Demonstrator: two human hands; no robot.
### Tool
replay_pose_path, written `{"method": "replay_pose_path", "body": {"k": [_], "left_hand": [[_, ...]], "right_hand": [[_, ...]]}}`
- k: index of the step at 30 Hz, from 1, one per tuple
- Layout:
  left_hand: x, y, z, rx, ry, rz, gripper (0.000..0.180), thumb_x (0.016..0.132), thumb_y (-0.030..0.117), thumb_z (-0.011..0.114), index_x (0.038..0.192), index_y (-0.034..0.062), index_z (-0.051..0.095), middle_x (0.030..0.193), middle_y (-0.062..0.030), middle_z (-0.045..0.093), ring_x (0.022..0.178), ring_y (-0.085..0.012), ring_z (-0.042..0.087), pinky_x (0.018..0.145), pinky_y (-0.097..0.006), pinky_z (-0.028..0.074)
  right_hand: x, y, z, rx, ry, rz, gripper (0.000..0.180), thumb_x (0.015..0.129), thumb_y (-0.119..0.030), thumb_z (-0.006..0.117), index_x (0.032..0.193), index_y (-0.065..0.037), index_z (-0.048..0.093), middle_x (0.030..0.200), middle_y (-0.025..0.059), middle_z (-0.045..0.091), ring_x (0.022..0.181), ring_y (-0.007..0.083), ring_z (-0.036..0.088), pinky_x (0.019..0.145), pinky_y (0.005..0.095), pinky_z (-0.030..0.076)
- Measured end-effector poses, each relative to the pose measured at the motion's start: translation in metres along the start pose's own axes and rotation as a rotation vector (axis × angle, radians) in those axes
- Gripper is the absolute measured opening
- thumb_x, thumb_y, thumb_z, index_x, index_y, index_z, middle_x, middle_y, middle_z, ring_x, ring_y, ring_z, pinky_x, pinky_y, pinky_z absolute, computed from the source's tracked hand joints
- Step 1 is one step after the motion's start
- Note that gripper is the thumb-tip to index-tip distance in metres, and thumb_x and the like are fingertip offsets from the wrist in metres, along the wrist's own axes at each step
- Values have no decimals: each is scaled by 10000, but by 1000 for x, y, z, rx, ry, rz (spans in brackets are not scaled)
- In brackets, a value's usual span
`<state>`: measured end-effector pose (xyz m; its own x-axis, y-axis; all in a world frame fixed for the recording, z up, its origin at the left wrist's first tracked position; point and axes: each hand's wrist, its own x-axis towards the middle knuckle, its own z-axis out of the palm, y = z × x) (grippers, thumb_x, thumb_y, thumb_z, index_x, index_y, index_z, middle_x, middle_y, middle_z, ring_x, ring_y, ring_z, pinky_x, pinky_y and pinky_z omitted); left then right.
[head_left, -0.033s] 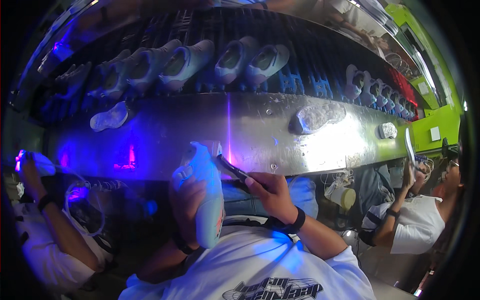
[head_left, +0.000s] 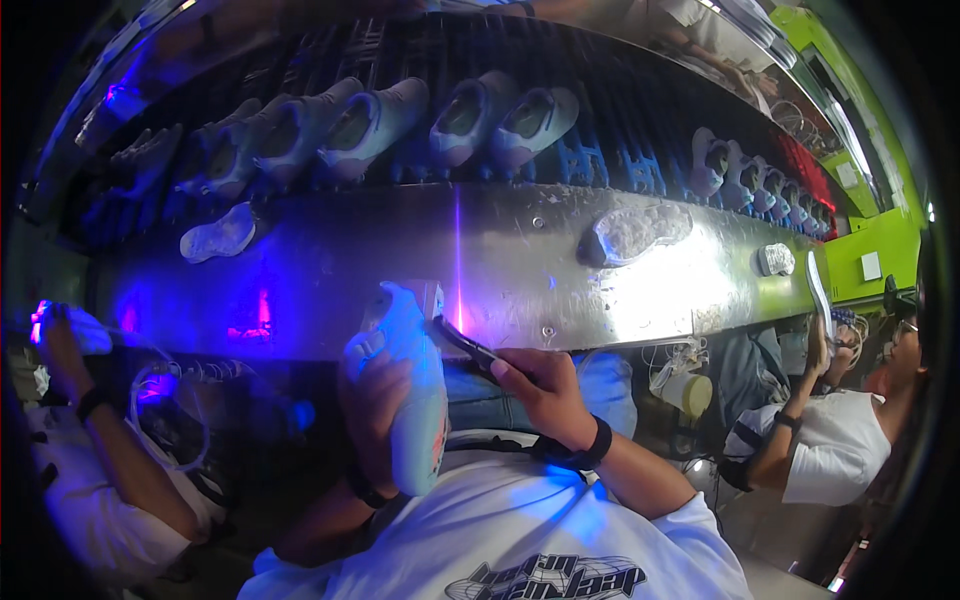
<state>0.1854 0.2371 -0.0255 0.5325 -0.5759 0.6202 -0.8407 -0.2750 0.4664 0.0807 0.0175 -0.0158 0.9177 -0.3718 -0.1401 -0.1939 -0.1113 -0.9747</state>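
Observation:
My left hand (head_left: 378, 395) is wrapped round a pale shoe (head_left: 416, 420), which looks bluish under the light. The shoe stands on end in front of my body, at the table's near edge. From the other side my right hand (head_left: 548, 392) grips a slim black-handled tool (head_left: 470, 346), thumb along the handle. The tool's tip meets the upper end of the shoe's right side; whether it is a brush cannot be made out. The left fingers are partly in shadow.
Beyond the metal table (head_left: 400, 240), a rack holds a row of shoes (head_left: 455, 125), with more shoes (head_left: 740, 180) farther right. A sole-shaped piece (head_left: 220, 235) and a crumpled pale pad (head_left: 640, 235) lie on the metal. Co-workers sit on both sides, each holding a shoe or sole.

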Motion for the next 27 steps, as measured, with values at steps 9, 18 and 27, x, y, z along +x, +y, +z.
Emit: {"method": "replay_pose_path", "body": {"k": [9, 18, 27], "left_hand": [[0, 5, -2, 26, -16, 20, 717, 768, 237, 881, 1363, 68, 517, 1362, -176, 581, 1314, -407, 541, 1130, -570, 415], [2, 7, -8, 13, -66, -58, 603, 796, 183, 861, 1303, 53, 563, 1325, -178, 610, 1292, -408, 562, 1155, -577, 383], [26, 23, -11, 62, -119, -45, 605, 828, 244, 827, 1327, 38, 553, 1323, -180, 619, 1305, -417, 567, 1164, -604, 342]], "right_hand": [[16, -11, 0, -278, 161, -155, 217, 986, -175, 680, 1048, 20, 750, 754, 201, 663, 628, 322, 644, 591, 430, 451], [-25, -29, -14, 119, -118, 99, 252, 1031, -198, 670, 1023, 48, 724, 663, 109, 525, 611, 127, 436, 556, 332, 381], [-55, -45, -31, 30, -98, -54, 242, 1008, -184, 705, 1046, 53, 734, 722, 127, 632, 610, 179, 537, 578, 343, 429]]}}
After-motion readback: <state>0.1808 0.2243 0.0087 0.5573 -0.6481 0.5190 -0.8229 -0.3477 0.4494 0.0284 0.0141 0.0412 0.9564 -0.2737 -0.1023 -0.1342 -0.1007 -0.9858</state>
